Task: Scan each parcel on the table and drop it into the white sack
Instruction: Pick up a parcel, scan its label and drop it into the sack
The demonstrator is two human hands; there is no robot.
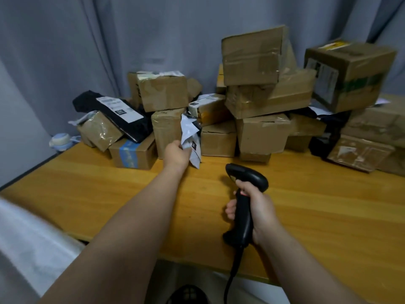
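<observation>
Parcels (252, 60) on yellow wooden table (306, 205), grey curtain (109, 40) behind

Honey-yellow wooden table (306, 216), streaky grain, across the middle; plain brown cardboard boxes (263, 132) along the top; left box (144, 153) banded with blue tape; upper-right box (355, 82) striped green; black bag (140, 128), white label, at left; pale grey envelope (192, 141), black patch, centre; black scanner (245, 194); white sack (26, 242), lower left; grey-blue curtain (87, 40) behind.
</observation>
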